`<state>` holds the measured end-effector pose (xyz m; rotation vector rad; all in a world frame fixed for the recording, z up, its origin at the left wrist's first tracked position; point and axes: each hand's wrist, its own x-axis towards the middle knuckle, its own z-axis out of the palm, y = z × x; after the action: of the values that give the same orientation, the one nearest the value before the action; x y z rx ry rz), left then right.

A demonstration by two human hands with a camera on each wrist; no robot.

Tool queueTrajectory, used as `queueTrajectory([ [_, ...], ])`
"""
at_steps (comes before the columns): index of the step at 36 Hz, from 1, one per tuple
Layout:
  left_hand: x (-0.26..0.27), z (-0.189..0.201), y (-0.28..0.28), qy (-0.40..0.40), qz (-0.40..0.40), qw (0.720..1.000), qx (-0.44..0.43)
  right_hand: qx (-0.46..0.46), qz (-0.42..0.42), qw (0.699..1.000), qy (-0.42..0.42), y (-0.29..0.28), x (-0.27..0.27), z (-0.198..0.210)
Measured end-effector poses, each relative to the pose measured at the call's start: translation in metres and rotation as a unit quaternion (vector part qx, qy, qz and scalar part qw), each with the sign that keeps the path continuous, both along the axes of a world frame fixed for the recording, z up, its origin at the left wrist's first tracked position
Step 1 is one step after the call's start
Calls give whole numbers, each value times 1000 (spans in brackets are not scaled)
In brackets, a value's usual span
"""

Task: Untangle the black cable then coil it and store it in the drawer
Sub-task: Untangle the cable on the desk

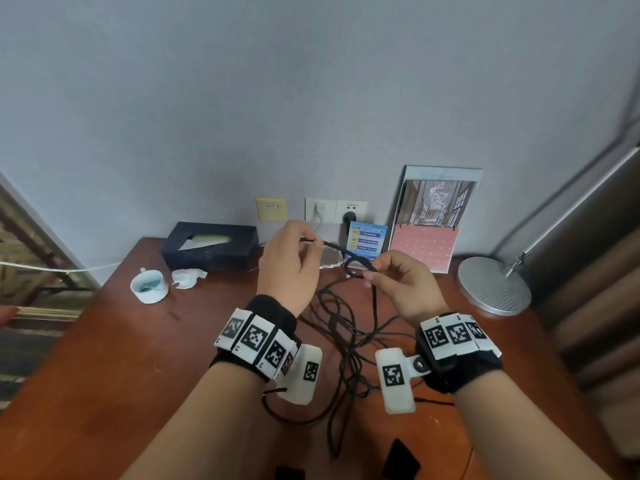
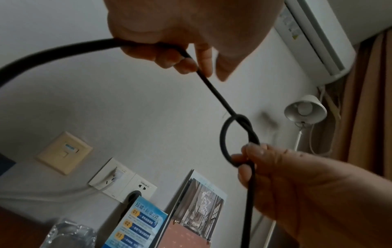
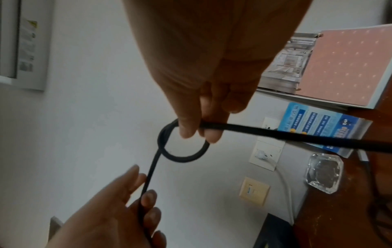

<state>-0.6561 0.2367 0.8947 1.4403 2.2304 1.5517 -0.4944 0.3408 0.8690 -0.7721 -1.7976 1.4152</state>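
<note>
Both hands hold the black cable [image 2: 216, 94] up above the wooden desk [image 1: 121, 358]. My left hand [image 1: 313, 242] pinches a straight stretch between thumb and fingertips [image 2: 186, 67]. About a hand's width to the right, my right hand [image 1: 369, 273] pinches a small loose knot loop [image 2: 222, 139] [image 3: 182, 158] in the same cable. From the right hand the cable [image 3: 297, 136] drops into a tangle [image 1: 346, 341] of several loops lying on the desk between my wrists. No drawer is in view.
Against the wall stand a dark tissue box [image 1: 209, 245], a blue card [image 1: 367, 239] and a calendar [image 1: 433, 220]. A white cup [image 1: 149, 285] and crumpled tissue [image 1: 188, 277] sit at the left, and a lamp base [image 1: 493, 285] at the right. A glass dish [image 3: 324, 172] lies near the sockets [image 1: 336, 209].
</note>
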Motion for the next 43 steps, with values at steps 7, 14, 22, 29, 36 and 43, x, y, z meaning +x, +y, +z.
queueTrajectory([
  [7,13,-1,-3,26,3,998,-50,52,-26,998,15,-2,-4,10],
  [14,19,-5,2,94,53,991,-85,125,-38,990,-45,-3,-6,7],
  [22,15,0,7,131,87,982,-105,182,44,981,-58,-13,-3,12],
  [29,13,5,7,105,6,989,-103,171,39,983,-51,-8,2,9],
  [36,16,9,4,17,-29,992,-119,177,3,984,-35,-10,5,7],
  [43,-4,18,2,-121,-4,983,-137,41,-242,968,-46,12,25,8],
])
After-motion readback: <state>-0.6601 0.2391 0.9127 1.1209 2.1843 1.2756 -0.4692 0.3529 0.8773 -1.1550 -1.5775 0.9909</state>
